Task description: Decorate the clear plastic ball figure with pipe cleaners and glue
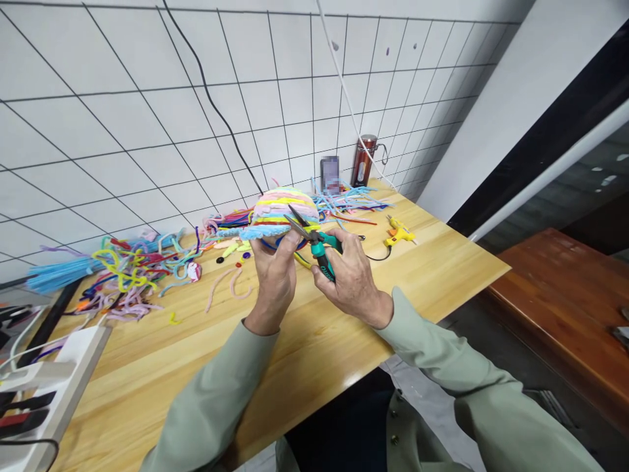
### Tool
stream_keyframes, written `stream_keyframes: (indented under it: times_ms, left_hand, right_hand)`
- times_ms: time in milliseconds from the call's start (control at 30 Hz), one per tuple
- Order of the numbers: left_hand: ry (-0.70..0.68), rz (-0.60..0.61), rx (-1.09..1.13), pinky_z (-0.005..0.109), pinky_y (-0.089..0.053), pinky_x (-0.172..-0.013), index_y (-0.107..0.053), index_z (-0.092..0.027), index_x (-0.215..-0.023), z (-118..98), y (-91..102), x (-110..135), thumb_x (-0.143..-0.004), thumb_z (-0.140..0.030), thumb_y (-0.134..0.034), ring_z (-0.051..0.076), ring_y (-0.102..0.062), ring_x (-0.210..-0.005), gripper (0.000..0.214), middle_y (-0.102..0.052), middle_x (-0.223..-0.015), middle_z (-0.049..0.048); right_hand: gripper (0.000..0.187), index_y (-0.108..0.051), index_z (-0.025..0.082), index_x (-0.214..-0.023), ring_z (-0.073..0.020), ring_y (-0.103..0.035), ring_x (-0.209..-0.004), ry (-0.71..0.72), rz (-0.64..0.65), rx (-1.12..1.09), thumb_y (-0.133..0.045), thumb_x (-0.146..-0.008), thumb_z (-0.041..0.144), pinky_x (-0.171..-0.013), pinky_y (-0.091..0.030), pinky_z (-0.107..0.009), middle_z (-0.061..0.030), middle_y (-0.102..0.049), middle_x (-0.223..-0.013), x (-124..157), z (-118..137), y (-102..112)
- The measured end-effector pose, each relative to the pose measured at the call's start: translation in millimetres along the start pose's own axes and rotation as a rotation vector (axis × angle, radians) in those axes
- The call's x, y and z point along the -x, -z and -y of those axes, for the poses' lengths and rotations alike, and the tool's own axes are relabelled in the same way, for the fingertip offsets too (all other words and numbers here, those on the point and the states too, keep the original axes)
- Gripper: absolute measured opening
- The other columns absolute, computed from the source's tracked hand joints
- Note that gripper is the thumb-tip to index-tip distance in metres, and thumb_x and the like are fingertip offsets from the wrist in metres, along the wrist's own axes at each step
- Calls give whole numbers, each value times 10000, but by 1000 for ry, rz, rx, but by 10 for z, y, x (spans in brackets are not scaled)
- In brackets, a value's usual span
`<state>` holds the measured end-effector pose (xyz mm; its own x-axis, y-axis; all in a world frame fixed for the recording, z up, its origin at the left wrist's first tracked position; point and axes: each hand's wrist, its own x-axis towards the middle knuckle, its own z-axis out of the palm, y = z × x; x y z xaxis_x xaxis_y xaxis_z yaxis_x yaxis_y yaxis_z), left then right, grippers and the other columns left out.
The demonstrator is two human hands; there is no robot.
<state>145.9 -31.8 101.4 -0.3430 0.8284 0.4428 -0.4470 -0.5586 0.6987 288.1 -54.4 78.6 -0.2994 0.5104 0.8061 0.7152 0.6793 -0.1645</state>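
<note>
Above the table, my left hand [278,272] grips a striped hat-like piece [282,204] made of pipe cleaners in pink, yellow, blue and red. The thumb presses on its near lower edge; the other fingers are mostly hidden behind it. My right hand [351,275] is closed round the green and black handles of a pair of scissors [317,246]. Their dark blades are apart and point up and left, in front of the piece's right side. Whether the blades touch it, I cannot tell.
Tangled pipe cleaners [132,275] and a blue bundle [63,272] lie at left; more blue ones [348,196] lie at the back. A yellow glue gun [399,231] rests at right. A phone [330,174] and a brown flask [363,160] stand by the wall. A power strip [73,367] is front left.
</note>
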Motion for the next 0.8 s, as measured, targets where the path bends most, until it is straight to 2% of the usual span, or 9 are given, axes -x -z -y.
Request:
stream_keyframes:
  times_ms: [200, 333, 433, 533, 600, 733, 800]
  left_hand:
    - [6, -19, -18, 340, -618, -973, -645, -292, -1052, 6, -9, 18, -726, -478, -1033, 182, -748, -1023, 540, -761, -1026, -21]
    - [14, -34, 32, 319, -613, -960, -634, -286, -1070, 10, -27, 38, -736, -422, -1043, 163, -744, -1002, 545, -754, -1022, -28]
    - [12, -52, 8, 329, -613, -979, -621, -286, -1091, 26, -30, 57, -746, -450, -1040, 164, -746, -1017, 567, -755, -1078, -20]
    - [2, -65, -34, 347, -613, -1013, -615, -290, -1125, 48, -15, 68, -767, -484, -1027, 180, -757, -1077, 580, -764, -1143, -7]
    - [-9, -73, -48, 358, -613, -1033, -614, -298, -1164, 60, 0, 69, -782, -488, -1020, 190, -763, -1119, 589, -770, -1171, -4]
    - [-22, -83, -64, 376, -609, -1089, -620, -310, -1225, 67, 14, 74, -788, -516, -1017, 212, -763, -1219, 625, -773, -1260, 11]
    - [-25, -83, -78, 367, -612, -1093, -620, -310, -1258, 65, 14, 85, -784, -516, -1022, 214, -768, -1225, 654, -778, -1265, 16]
  right_hand:
    - [100, -693, 217, -1110, -336, -625, -1081, -13, 51, 73, -642, -1032, 254, -919, -593, -506, -181, -680, -1286, 26, -3, -24]
    - [98, -678, 209, -1097, -328, -644, -1037, 7, 49, 95, -622, -1060, 281, -859, -600, -468, -178, -680, -1199, 46, -22, -47]
    - [128, -656, 226, -1075, -308, -672, -996, 1, 75, 80, -600, -1091, 340, -801, -600, -428, -146, -678, -1104, 74, -70, -81]
    - [169, -618, 234, -1099, -310, -722, -1043, -10, 65, 2, -642, -1093, 402, -826, -620, -416, -149, -705, -1138, 100, -143, -116]
    - [282, -585, 235, -1209, -320, -754, -1098, -22, 25, -94, -716, -1063, 438, -884, -642, -429, -156, -731, -1192, 109, -180, -129]
    - [802, -373, 210, -1583, -360, -750, -1259, -82, -19, -198, -799, -995, 550, -1005, -658, -500, -212, -717, -1381, 89, -162, -122]
    - [811, -339, 209, -1624, -364, -722, -1326, -89, -2, -200, -773, -1011, 515, -1057, -644, -520, -220, -692, -1439, 66, -120, -115]
